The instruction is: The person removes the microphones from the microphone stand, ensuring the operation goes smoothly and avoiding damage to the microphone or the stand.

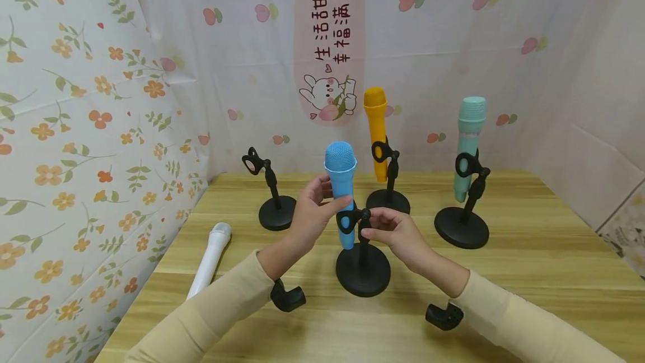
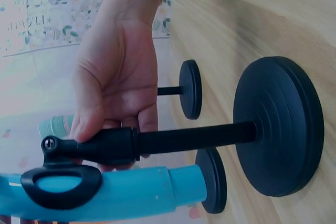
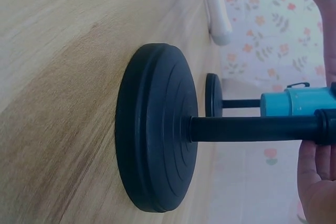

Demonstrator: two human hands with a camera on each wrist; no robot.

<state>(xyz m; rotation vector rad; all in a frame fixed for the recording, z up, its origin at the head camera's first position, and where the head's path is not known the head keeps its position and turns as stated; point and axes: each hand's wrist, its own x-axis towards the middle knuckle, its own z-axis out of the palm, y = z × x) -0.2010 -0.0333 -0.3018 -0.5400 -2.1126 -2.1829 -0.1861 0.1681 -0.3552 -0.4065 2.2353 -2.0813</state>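
My left hand (image 1: pixel 316 210) grips the blue microphone (image 1: pixel 340 162) around the middle of its body, thumb in front and fingers behind. The microphone stands nearly upright, its lower body inside the ring clip (image 1: pixel 345 221) of a black microphone stand (image 1: pixel 364 270). My right hand (image 1: pixel 398 234) pinches the upper part of that stand's post, just below the clip joint. The left wrist view shows the right thumb (image 2: pixel 88 124) against the thick neck of the post (image 2: pixel 194 139). The stand's round base (image 3: pixel 163 129) sits flat on the table.
Behind stand a yellow microphone (image 1: pixel 377 128) and a mint-green microphone (image 1: pixel 468 133), each in a black stand. A stand with a vacant clip (image 1: pixel 274 195) is at back left. A white microphone (image 1: pixel 210 256) lies on the wooden table (image 1: pixel 363 335) left of the left arm.
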